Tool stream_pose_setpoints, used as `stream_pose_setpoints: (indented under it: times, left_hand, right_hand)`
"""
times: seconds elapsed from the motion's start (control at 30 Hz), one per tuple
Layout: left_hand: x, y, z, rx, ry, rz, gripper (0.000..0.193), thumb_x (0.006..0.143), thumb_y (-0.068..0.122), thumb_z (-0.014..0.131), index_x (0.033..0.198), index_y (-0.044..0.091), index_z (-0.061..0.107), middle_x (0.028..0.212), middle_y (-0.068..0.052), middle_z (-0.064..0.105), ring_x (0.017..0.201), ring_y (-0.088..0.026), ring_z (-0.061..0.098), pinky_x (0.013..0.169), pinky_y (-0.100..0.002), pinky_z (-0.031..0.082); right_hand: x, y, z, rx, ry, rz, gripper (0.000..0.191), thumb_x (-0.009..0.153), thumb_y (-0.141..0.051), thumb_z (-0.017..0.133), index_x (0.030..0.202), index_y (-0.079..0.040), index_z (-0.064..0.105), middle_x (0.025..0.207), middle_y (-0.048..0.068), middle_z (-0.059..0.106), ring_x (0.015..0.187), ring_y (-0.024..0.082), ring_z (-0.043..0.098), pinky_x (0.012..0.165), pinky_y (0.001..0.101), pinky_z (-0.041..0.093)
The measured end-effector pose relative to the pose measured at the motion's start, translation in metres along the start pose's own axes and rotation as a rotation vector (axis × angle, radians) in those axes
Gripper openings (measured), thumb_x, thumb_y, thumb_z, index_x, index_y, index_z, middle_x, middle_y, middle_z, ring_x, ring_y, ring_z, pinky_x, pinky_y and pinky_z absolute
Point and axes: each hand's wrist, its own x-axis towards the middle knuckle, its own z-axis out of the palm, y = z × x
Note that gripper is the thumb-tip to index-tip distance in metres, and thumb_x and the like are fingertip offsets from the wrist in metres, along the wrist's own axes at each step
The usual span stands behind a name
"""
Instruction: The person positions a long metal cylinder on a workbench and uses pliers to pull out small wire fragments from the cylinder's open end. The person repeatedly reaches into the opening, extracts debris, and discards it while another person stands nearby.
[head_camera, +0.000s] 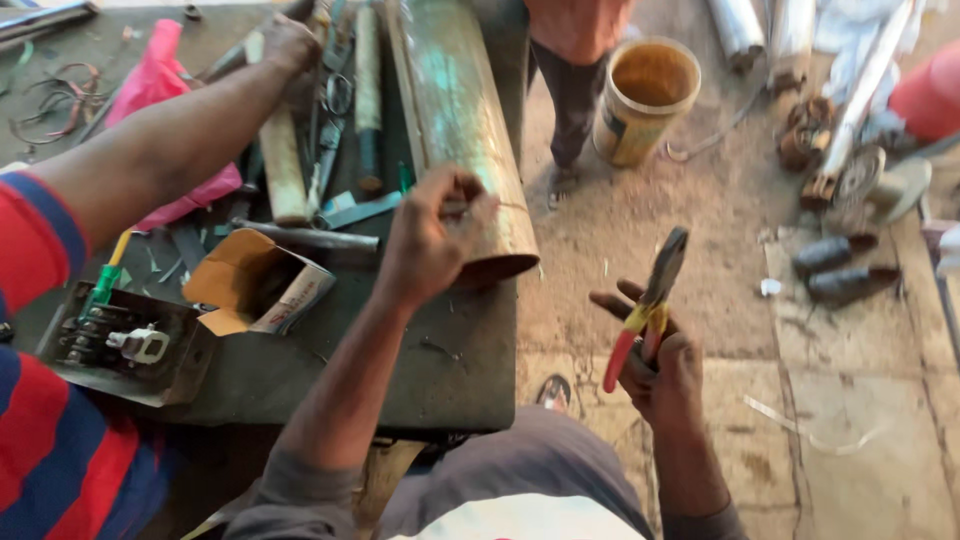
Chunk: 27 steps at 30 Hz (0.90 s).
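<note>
We pinch a thin wire (500, 206) in our left hand (432, 232) at twelve o'clock over the worktop (440, 360), while our right hand (662, 372), well apart at three o'clock, clamps red-handled pliers (648, 305) upright, ready to bite.

Soft, even daylight, faint shadows, slight blur overall, and mild wide-angle stretching at edges.

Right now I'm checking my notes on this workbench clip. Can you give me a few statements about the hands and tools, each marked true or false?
1. The right hand holds pliers with red and yellow handles. True.
2. The left hand lies flat on the cardboard box. False: it is raised by the open end of the metal tube, fingers pinching something thin.
3. A yellow bucket stands on the floor. True.
4. The pliers rest on the bench. False: they are held over the floor.
5. Another person's arm reaches across the bench. True.
</note>
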Motion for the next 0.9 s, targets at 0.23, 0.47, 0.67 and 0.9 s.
stream_pose_setpoints:
  times: [0.23, 0.47, 0.67, 0.9]
  left_hand:
    - [0.051, -0.063, 0.045, 0.343, -0.154, 0.311, 0.020, 0.099, 0.024, 0.071, 0.108, 0.006, 0.075, 0.104, -0.011, 0.077, 0.097, -0.026, 0.073, 0.104, -0.046, 0.045]
    - [0.039, -0.078, 0.050, 0.435, -0.148, 0.322, 0.017, 0.100, 0.022, 0.065, 0.108, 0.009, 0.074, 0.109, -0.010, 0.077, 0.102, -0.027, 0.071, 0.114, -0.049, 0.034]
    - [0.033, -0.064, 0.043, 0.395, -0.141, 0.331, 0.016, 0.098, 0.021, 0.064, 0.106, 0.010, 0.072, 0.107, -0.009, 0.075, 0.106, -0.027, 0.069, 0.115, -0.048, 0.032]
    - [0.029, -0.051, 0.048, 0.496, -0.135, 0.348, 0.019, 0.095, 0.025, 0.063, 0.101, 0.016, 0.078, 0.107, -0.009, 0.076, 0.120, -0.029, 0.063, 0.116, -0.052, 0.022]
  right_hand:
    - [-0.047, 0.036, -0.025, 0.237, 0.315, 0.282, 0.054, 0.107, -0.028, 0.048, 0.152, 0.001, 0.038, 0.118, 0.019, 0.069, 0.044, -0.001, 0.032, 0.037, 0.0149, 0.030]
    - [-0.103, 0.095, 0.018, 0.460, 0.296, 0.480, 0.053, 0.098, -0.028, 0.056, 0.147, -0.008, 0.051, 0.088, 0.002, 0.068, 0.050, 0.003, 0.040, 0.036, 0.0158, 0.032]
    - [-0.120, 0.110, 0.085, 0.044, 0.453, 0.607, 0.035, 0.107, -0.025, 0.055, 0.120, 0.007, 0.058, 0.094, 0.007, 0.071, 0.069, 0.009, 0.061, 0.061, 0.0240, 0.049]
    - [-0.119, 0.077, 0.086, -0.530, 0.276, 0.541, 0.030, 0.102, -0.028, 0.056, 0.114, -0.003, 0.068, 0.073, 0.003, 0.061, 0.061, 0.013, 0.060, 0.060, 0.0283, 0.051]
